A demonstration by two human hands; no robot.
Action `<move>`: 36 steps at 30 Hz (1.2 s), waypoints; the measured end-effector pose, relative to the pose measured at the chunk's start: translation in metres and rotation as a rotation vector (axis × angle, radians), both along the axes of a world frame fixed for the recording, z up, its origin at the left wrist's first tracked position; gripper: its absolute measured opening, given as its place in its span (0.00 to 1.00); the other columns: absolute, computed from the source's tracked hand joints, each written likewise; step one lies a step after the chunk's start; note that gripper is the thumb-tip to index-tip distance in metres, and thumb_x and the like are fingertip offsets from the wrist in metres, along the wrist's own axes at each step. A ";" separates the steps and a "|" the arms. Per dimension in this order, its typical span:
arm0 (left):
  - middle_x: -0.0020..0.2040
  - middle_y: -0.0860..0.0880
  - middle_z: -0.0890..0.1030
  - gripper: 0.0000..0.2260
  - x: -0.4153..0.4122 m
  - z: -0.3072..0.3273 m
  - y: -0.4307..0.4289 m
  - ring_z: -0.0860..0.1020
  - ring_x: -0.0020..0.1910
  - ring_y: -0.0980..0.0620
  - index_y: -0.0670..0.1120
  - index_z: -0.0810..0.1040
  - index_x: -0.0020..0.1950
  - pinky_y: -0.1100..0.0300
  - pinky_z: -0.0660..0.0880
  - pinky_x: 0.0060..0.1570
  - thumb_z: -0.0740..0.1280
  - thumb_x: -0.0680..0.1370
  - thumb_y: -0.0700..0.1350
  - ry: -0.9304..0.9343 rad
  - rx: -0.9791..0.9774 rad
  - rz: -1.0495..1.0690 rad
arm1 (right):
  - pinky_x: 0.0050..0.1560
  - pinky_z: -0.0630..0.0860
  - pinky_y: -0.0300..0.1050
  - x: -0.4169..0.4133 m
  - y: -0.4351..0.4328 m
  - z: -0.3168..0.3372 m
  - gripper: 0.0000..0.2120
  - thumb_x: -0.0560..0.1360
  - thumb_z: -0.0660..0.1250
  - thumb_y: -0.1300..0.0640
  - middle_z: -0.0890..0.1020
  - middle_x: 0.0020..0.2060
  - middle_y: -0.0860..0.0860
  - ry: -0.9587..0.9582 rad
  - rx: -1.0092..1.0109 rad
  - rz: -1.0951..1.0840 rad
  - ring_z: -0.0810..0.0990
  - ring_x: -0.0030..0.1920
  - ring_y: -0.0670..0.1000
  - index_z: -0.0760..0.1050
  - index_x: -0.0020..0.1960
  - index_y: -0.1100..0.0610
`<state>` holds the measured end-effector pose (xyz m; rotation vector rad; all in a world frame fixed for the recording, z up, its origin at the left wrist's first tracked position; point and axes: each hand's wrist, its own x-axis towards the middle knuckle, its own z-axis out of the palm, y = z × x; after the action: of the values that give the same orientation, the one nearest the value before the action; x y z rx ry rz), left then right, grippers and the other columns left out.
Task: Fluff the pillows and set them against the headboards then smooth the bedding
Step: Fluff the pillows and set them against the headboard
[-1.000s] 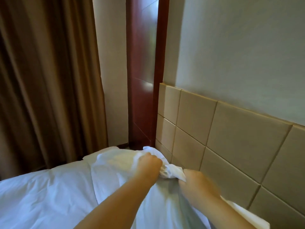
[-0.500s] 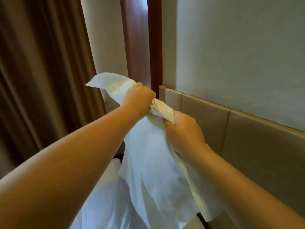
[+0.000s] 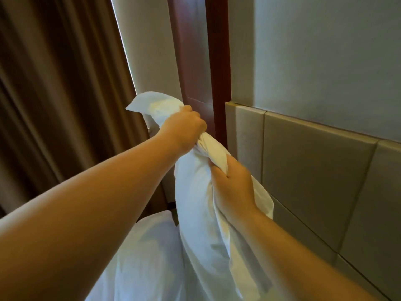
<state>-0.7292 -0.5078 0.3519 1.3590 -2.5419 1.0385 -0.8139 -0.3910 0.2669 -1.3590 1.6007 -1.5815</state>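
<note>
A white pillow [image 3: 195,213] hangs upright in the air, held by its bunched top edge. My left hand [image 3: 184,129] grips the upper corner of the case, and my right hand [image 3: 233,185] clutches the same edge a little lower and to the right. The pillow's body droops down toward the white bedding [image 3: 149,257] below. The padded beige headboard [image 3: 314,174] stands just to the right, close behind my right hand. The pillow's lower end is hidden by my right forearm.
Brown curtains [image 3: 60,94] fill the left side. A dark red wooden panel [image 3: 195,51] runs up the corner beside a pale wall [image 3: 325,51] above the headboard. A narrow strip of floor shows between bed and corner.
Both hands lifted the pillow off the bed by its top edge a second ago; since half a second ago it has dropped slightly and hangs fuller.
</note>
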 end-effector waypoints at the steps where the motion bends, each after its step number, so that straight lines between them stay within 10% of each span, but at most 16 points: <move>1: 0.61 0.47 0.78 0.19 -0.006 -0.003 -0.009 0.73 0.60 0.47 0.50 0.77 0.64 0.50 0.71 0.65 0.73 0.74 0.50 0.018 0.002 -0.025 | 0.58 0.74 0.45 -0.003 -0.007 -0.003 0.12 0.80 0.60 0.48 0.74 0.49 0.44 -0.057 0.019 -0.014 0.74 0.48 0.46 0.72 0.61 0.50; 9: 0.58 0.46 0.76 0.15 -0.034 -0.057 -0.050 0.70 0.61 0.46 0.48 0.77 0.62 0.52 0.71 0.62 0.71 0.76 0.47 0.077 0.124 0.064 | 0.32 0.69 0.42 -0.056 -0.037 -0.041 0.12 0.77 0.61 0.45 0.76 0.38 0.49 0.306 0.225 -0.005 0.76 0.38 0.51 0.72 0.49 0.54; 17: 0.59 0.44 0.73 0.18 -0.066 -0.108 -0.072 0.70 0.60 0.45 0.46 0.71 0.64 0.52 0.72 0.59 0.71 0.76 0.42 0.366 0.257 0.097 | 0.39 0.71 0.47 -0.118 -0.017 -0.058 0.05 0.79 0.59 0.61 0.81 0.48 0.57 1.007 0.493 0.001 0.72 0.38 0.55 0.73 0.53 0.58; 23: 0.65 0.45 0.68 0.24 -0.119 -0.128 -0.058 0.66 0.64 0.43 0.52 0.65 0.70 0.51 0.73 0.56 0.66 0.77 0.40 0.435 0.370 -0.122 | 0.32 0.67 0.46 -0.173 -0.032 -0.057 0.11 0.76 0.59 0.68 0.78 0.45 0.58 0.932 0.563 -0.286 0.71 0.35 0.55 0.62 0.38 0.58; 28: 0.61 0.49 0.76 0.29 -0.156 -0.162 -0.030 0.77 0.56 0.46 0.65 0.56 0.72 0.50 0.77 0.53 0.66 0.76 0.53 0.258 0.681 -0.205 | 0.41 0.70 0.46 -0.180 -0.041 -0.057 0.08 0.78 0.58 0.69 0.79 0.53 0.60 0.933 0.583 -0.303 0.78 0.52 0.60 0.73 0.54 0.63; 36: 0.70 0.45 0.73 0.29 -0.170 -0.168 0.013 0.74 0.64 0.44 0.53 0.54 0.77 0.48 0.72 0.64 0.62 0.80 0.57 0.330 0.815 -0.274 | 0.48 0.75 0.43 -0.177 -0.021 -0.056 0.11 0.79 0.62 0.62 0.78 0.55 0.57 1.037 0.473 -0.353 0.78 0.53 0.55 0.72 0.60 0.60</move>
<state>-0.8989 -0.4947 0.1839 1.0942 -2.8490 -0.3022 -0.9909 -0.4124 0.2113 -1.7796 2.6973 -0.4845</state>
